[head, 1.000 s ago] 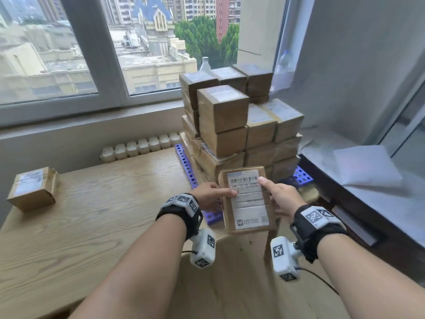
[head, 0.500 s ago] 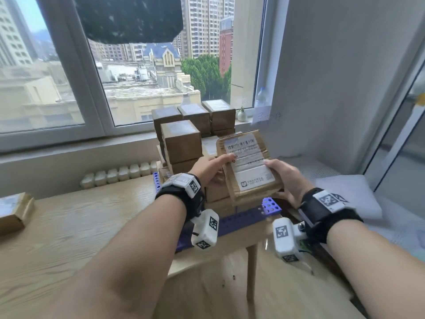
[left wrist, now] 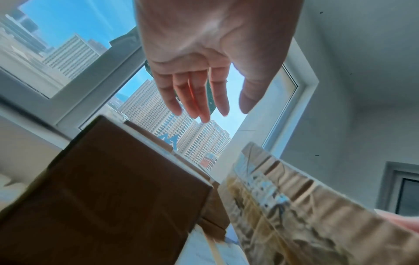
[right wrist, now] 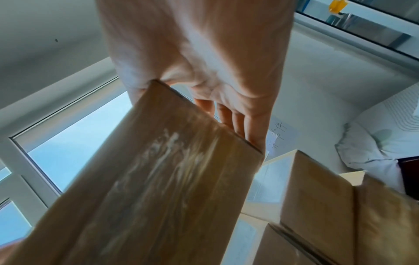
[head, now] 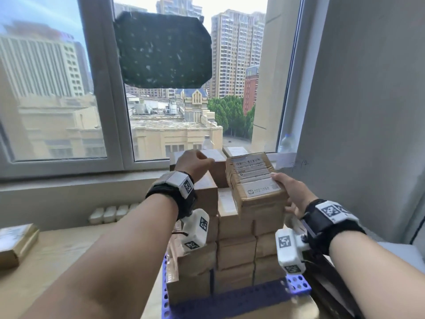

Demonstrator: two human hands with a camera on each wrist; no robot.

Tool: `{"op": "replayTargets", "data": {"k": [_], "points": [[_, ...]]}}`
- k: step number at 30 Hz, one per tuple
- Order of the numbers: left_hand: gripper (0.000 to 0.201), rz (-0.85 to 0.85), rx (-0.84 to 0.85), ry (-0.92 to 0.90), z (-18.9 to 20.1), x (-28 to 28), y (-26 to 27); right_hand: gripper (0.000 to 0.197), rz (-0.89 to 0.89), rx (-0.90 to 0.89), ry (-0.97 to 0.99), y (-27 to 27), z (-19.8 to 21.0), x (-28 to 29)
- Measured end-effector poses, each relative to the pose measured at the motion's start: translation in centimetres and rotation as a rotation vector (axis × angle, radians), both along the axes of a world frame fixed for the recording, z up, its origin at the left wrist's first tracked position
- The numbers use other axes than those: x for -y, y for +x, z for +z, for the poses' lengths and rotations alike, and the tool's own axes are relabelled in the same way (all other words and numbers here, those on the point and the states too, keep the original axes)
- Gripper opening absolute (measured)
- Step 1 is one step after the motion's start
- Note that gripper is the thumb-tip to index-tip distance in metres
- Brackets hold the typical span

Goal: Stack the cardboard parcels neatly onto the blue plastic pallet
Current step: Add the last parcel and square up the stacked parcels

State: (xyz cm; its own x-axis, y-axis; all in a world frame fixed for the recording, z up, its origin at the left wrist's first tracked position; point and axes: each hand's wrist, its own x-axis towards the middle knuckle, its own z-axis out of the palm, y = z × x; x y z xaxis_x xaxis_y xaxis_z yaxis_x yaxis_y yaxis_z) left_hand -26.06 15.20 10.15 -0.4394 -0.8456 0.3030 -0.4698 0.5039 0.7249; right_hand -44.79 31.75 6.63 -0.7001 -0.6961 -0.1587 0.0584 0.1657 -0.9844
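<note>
A tall stack of brown cardboard parcels point(head: 234, 245) stands on the blue plastic pallet point(head: 296, 287). My right hand point(head: 279, 192) grips a labelled parcel point(head: 253, 183) by its near right corner, thumb on the white label, and holds it tilted at the top of the stack's right column. In the right wrist view that parcel point(right wrist: 158, 188) sits between thumb and fingers of the right hand point(right wrist: 192, 111). My left hand point(head: 207, 161) hovers over the upper rear parcels. The left wrist view shows the left hand point(left wrist: 204, 111) with straight fingers, holding nothing.
One more parcel point(head: 16, 242) lies at the far left of the wooden table point(head: 57, 261). The window sill with a bottle point(head: 207, 142) runs behind the stack. A grey wall point(head: 356, 134) is close on the right, with dark furniture point(head: 326, 284) below it.
The labelled parcel rose from the table's front edge to the top of the stack. My left hand let go of it and moved over the rear parcels.
</note>
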Motion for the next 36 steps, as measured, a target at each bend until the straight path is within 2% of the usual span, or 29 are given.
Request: {"op": "replayTargets", "data": {"k": [3, 7, 9, 12, 19, 21, 26, 30, 32, 36], "points": [[0.027, 0.031, 0.086, 0.019, -0.1, 3.4, 0.1, 0.029, 0.018, 0.000, 0.063, -1.6, -0.3, 3.7], [0.045, -0.026, 0.355, 0.051, -1.7, 5.6, -0.6, 0.029, 0.038, 0.015, 0.134, -2.8, -1.2, 7.7], [0.052, 0.004, 0.413, 0.070, -2.9, 6.4, -0.9, 0.029, 0.051, 0.018, 0.175, -3.1, -1.9, 9.1], [0.058, 0.017, 0.388, 0.145, -4.0, 7.2, -1.0, 0.031, 0.073, 0.008, 0.221, -3.6, -2.4, 10.8], [0.056, -0.012, 0.311, 0.227, -4.0, 8.1, -0.8, 0.035, 0.153, 0.008, 0.295, -3.9, -3.0, 12.5], [0.057, -0.004, 0.303, 0.227, -4.2, 8.1, -0.7, 0.036, 0.165, -0.022, 0.315, -3.8, -2.9, 12.5], [0.056, 0.005, 0.274, 0.224, -4.2, 7.5, -0.9, 0.025, 0.143, -0.093, 0.314, -4.0, -2.8, 12.3], [0.054, 0.022, 0.264, 0.206, -4.0, 6.7, -1.0, 0.028, 0.158, -0.140, 0.292, -3.7, -2.3, 12.0], [0.052, 0.048, 0.259, 0.181, -4.0, 6.3, -1.0, 0.034, 0.185, -0.201, 0.290, -3.3, -1.8, 11.7], [0.045, 0.087, 0.237, 0.135, -3.8, 5.2, -0.8, 0.041, 0.192, -0.505, 0.274, -2.9, -1.1, 10.7]]}}
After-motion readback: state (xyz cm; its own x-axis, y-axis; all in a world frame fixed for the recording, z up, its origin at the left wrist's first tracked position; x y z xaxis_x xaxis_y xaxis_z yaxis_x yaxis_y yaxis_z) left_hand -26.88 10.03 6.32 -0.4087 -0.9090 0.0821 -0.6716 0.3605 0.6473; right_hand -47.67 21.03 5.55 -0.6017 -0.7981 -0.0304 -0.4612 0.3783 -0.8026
